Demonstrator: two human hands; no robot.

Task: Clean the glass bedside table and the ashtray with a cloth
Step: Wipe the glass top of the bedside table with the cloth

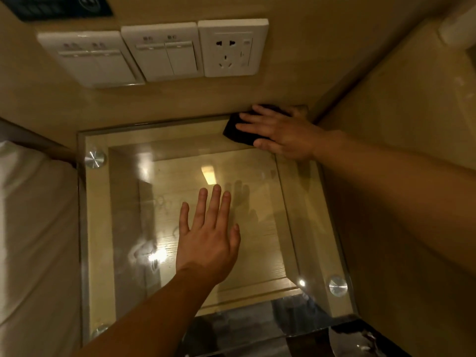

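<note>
Beige wood-pattern wall panels (180, 99) close the corner where we work, and on the back panel we see two white rocker light switches (128, 56) and one white power socket (233, 47) side by side. Below them stands the square glass top of the bedside table (123, 202), held by round silver metal studs (94, 158) at its corners; through the glass we see the light wooden shelf under it. On the glass there are smears and bright reflections of lamps.

Our right hand (279, 134) lies flat with spread fingers on the dark folded cloth (235, 130) and presses it on the far right corner of the glass, just beside the wall. Part of the cloth is hidden under the palm. Our left hand (208, 238) is open, fingers stretched, palm down over the middle of the glass; it holds nothing, and we cannot tell if it touches the surface. Its pale reflection shows just beside it.

White bed linen (33, 228) is at the left edge, close to the table. We do not see the ashtray in this view.
</note>
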